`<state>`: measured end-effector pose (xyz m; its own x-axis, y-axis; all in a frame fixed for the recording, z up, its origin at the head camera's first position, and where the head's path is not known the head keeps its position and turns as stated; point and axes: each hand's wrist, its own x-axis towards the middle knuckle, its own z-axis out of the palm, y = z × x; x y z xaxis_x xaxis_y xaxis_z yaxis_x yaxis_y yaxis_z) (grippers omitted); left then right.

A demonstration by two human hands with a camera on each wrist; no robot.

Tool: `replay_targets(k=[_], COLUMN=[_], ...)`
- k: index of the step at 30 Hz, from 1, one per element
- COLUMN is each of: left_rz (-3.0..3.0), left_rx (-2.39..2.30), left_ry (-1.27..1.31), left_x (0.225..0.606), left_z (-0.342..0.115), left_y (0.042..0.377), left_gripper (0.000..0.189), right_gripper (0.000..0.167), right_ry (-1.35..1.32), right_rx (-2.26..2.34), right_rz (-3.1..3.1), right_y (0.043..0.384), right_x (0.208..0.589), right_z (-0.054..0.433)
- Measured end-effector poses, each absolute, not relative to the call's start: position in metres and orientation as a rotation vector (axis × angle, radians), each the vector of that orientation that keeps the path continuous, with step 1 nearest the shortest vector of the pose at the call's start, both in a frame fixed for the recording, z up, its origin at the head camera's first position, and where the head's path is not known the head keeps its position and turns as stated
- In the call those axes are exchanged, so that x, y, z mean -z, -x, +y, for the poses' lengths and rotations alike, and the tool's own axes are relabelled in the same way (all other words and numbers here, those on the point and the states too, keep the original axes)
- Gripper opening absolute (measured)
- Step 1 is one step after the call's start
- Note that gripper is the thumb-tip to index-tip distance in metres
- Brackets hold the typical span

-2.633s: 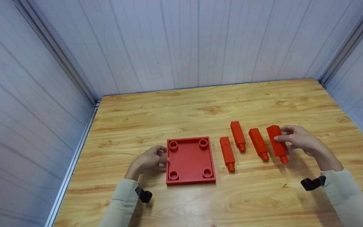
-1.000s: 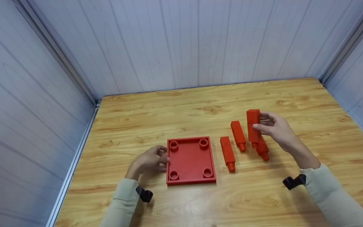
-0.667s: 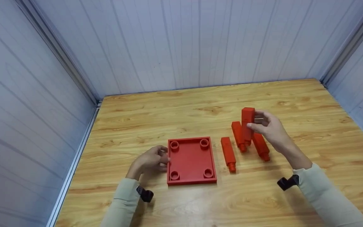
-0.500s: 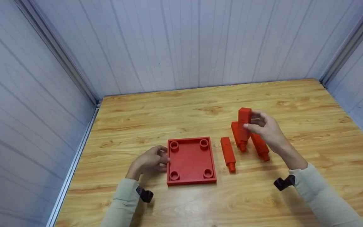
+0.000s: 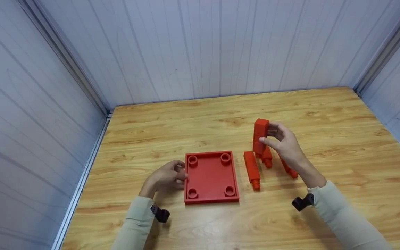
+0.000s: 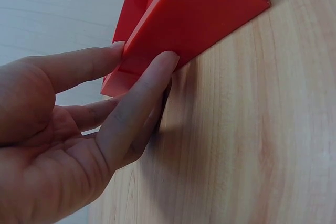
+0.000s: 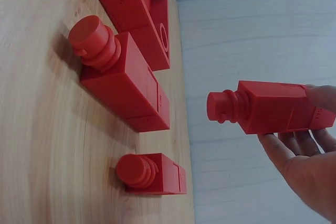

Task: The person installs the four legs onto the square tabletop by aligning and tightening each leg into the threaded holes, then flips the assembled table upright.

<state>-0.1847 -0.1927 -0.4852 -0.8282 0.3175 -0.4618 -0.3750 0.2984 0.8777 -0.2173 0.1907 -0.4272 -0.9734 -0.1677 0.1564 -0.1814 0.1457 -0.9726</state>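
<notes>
A red square toy tabletop (image 5: 211, 178) lies with its round corner sockets facing up. At its left edge is my left hand (image 5: 165, 174); in the left wrist view the thumb and fingertips hold its side wall (image 6: 194, 19) and rim. My right hand (image 5: 285, 146) grips a red table leg (image 5: 260, 133) between thumb and fingers, raised off the table. The right wrist view shows the ribbed round end (image 7: 227, 106) of this leg sticking out of the grip. Below the right hand lie another leg (image 5: 267, 159) and a further one (image 5: 292, 172), both partly hidden.
One more red leg (image 5: 252, 168) lies between the tabletop and the right hand, its ribbed end toward me. All of this is on a wood-grain table (image 5: 172, 125). Pale panel walls (image 5: 203, 48) stand at the back and both sides.
My right hand has lifted the rightmost leg, turned it more upright and carried it left above the other legs. My left hand and the tabletop have stayed in place.
</notes>
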Motion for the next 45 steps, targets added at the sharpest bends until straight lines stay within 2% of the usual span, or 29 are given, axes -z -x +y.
replay_targets(k=[6,21,45], left_rz=[1.991,2.054,1.998], left_rx=[-1.587,-1.549,-1.577], left_ry=[0.094,0.087,0.104], left_x=[0.487,0.486,0.486], left_z=[-0.193,-0.192,-0.191], left_y=[0.186,0.184,0.185], left_gripper=[0.049,0.05,0.048], right_gripper=[0.051,0.048,0.049], right_ry=[-0.41,-0.508,-0.534], right_rx=[-2.036,-2.077,-2.173], right_rz=[-2.294,-2.219,-2.129], right_y=[0.22,0.224,0.231], right_x=[0.434,0.445,0.448], right_z=[0.178,0.147,0.105])
